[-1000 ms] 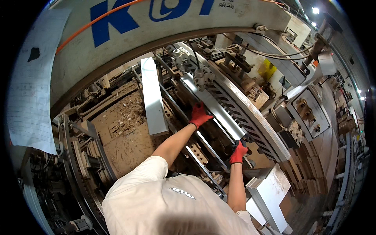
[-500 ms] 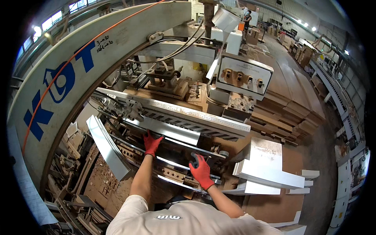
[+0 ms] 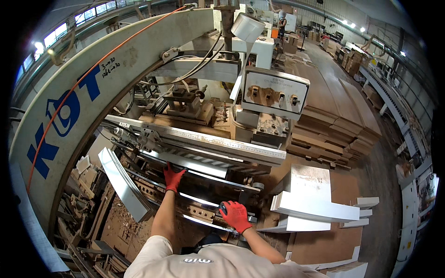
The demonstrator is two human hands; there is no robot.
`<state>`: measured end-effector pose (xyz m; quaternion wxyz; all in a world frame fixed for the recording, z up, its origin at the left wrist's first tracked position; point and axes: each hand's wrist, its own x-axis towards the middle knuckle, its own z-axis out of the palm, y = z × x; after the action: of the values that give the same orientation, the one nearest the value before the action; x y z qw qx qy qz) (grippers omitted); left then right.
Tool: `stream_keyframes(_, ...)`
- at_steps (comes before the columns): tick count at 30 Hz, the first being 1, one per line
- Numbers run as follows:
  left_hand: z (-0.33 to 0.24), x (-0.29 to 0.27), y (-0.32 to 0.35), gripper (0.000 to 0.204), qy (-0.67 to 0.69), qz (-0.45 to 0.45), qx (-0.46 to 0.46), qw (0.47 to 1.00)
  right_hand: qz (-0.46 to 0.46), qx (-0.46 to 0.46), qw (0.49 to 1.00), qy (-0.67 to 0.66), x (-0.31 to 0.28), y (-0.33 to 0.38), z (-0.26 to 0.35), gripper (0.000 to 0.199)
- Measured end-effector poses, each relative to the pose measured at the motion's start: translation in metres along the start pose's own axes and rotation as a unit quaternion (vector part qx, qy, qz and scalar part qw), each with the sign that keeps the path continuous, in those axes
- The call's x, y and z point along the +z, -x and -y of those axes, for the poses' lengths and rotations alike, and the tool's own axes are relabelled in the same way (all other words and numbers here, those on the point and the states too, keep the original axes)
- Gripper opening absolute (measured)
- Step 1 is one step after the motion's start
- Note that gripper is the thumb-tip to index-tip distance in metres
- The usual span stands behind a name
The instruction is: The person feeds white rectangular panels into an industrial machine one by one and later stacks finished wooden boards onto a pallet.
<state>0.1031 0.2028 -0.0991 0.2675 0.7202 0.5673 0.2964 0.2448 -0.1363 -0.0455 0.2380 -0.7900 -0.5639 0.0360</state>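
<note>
Right hand (image 3: 235,216) has pulled farther from the white panel (image 3: 200,167)
Left hand (image 3: 174,178) is loosely spread, panel right ahead of it; right one's curled, can't tell if it's gripping anything.

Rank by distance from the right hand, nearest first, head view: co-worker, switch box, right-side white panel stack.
From the right hand:
1. White panel stack: just to its right.
2. Switch box: ahead, slightly right, beyond the ruled rail.
3. Co-worker: far background, ahead.
</note>
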Motion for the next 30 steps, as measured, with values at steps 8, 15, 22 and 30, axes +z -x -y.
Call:
stream_keyframes(8, -0.007, -0.002, 0.005, 0.115, 0.004, 0.025, -0.046, 0.999, 0.024, 0.003, 1.000, -0.005, 0.000, 0.000, 0.001, 0.041)
stream_keyframes(15, -0.004, 0.004, 0.005, 0.116, 0.002, 0.018, -0.018, 1.000, 0.213, 0.027, 0.974, -0.067, -0.008, -0.017, -0.019, 0.056)
stream_keyframes(22, 0.012, 0.007, 0.001, 0.118, 0.022, -0.012, 0.035, 0.999, 0.217, 0.027, 0.971, -0.094, -0.004, -0.022, -0.021, 0.057)
stream_keyframes(30, -0.014, -0.007, 0.011, 0.118, 0.039, 0.029, -0.011, 0.999, 0.222, 0.053, 0.968, -0.103, 0.000, -0.025, -0.026, 0.056)
